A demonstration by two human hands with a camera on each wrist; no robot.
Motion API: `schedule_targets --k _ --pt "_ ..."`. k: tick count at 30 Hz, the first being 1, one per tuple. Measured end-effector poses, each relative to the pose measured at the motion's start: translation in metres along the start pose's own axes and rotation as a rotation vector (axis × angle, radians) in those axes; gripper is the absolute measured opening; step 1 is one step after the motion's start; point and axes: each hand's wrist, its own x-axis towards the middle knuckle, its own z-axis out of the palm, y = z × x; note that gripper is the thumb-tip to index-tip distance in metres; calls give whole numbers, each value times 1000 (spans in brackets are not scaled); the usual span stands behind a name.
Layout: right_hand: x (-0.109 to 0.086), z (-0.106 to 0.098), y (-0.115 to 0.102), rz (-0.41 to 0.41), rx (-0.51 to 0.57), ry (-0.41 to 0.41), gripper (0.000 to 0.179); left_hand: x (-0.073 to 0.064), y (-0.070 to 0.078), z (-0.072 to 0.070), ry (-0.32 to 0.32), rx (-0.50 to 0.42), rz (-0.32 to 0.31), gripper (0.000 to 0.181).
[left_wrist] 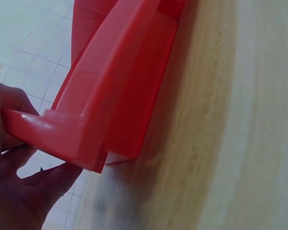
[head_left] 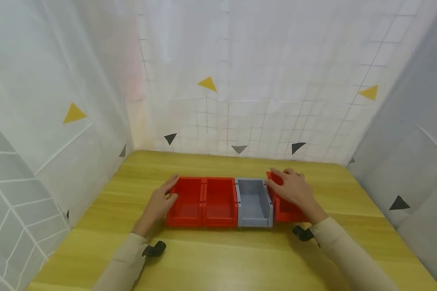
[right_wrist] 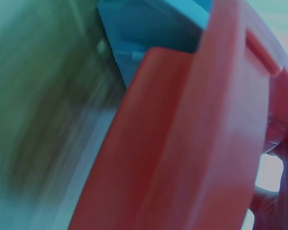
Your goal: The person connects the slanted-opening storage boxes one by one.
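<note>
Four open-front storage bins form a row on the wooden table. My left hand (head_left: 158, 204) grips the outer side wall of the leftmost red bin (head_left: 185, 221), thumb over its rim. A second red bin (head_left: 220, 222) sits right against it, followed by a grey-blue bin (head_left: 255, 222). At the right end my right hand (head_left: 295, 189) holds another red bin (head_left: 285, 217) by its upper edges, partly covering it. That bin stands slightly askew beside the grey-blue one. In the right wrist view, the red wall (right_wrist: 182, 143) overlaps the bluish bin (right_wrist: 139, 28).
The yellowish wooden table (head_left: 218, 258) runs back to a white curtain (head_left: 255, 81) with grid lines and triangles. More sheeting hangs at the left and right sides. Black wrist devices (head_left: 154, 249) stick out by both sleeves.
</note>
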Motion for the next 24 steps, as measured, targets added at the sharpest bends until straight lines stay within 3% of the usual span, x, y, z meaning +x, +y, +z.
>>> schedule_targets --k 24 --pt "8 -1 0 0 -30 -20 72 1 3 -1 -4 -20 -2 61"
